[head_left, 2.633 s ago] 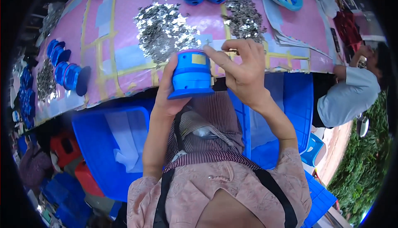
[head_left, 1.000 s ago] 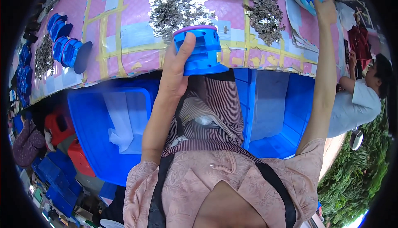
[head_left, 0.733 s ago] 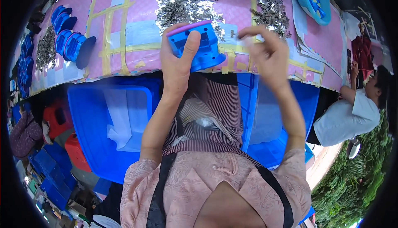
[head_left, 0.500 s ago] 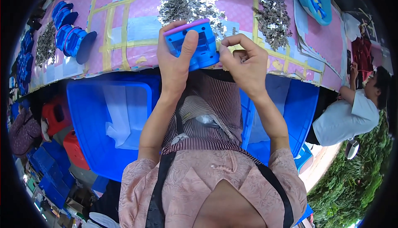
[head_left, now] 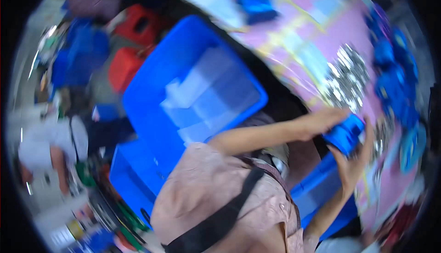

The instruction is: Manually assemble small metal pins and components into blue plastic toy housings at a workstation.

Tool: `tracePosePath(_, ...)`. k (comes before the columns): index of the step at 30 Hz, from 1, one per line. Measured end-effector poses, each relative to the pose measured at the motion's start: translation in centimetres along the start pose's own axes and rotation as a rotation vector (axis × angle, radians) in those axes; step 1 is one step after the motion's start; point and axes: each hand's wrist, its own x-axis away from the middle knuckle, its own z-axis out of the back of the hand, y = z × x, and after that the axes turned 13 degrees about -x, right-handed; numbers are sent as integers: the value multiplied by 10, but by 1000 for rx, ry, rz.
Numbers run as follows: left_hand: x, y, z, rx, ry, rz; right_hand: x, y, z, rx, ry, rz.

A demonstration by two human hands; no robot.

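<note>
Both hands gripped a blue box [head_left: 344, 134] above the pink tabletop's [head_left: 317, 37] near edge: left hand [head_left: 319, 122] fingers wrapped over it, right hand [head_left: 353, 165] cupping beneath. A loosened grip could drop it into the blue bin [head_left: 321, 188] below.

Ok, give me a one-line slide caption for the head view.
Blurred, tilted view: both hands, left hand and right hand, grip a blue plastic part beside a pink table.

View: one head-worn fisheye, looking down over the person's own chest.
Facing: tilted, turned left; pink table [head_left: 294, 37] curves across upper right.
Nearness: close; forearms stretch right to the hands.
Lower left: blue bin [head_left: 193, 92], floor clutter.
Sharpness: blurred throughout.
</note>
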Motion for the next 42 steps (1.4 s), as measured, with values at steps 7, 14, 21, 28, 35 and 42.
tracePosePath(7, 16, 7, -7, 291, -321, 126, 20, 13, -6, -349, 130, -190)
tracePosePath(14, 37, 30, 20, 474, -363, 183, 6, -5, -27, -434, 140, -182)
tracePosePath(21, 21, 18, 33, 428, -311, 383, 7, -24, 40, -627, 696, -278)
tracePosePath(28, 4, -12, 30, 604, -272, 348, -3, -10, -3, -6, 86, -53)
tracePosePath(35, -15, -3, 26, 593, -465, 155, -19, 121, 40, 379, 631, -315)
tracePosePath(42, -31, 19, 10, 208, -207, 148, -38, 131, 40, 736, 395, -421)
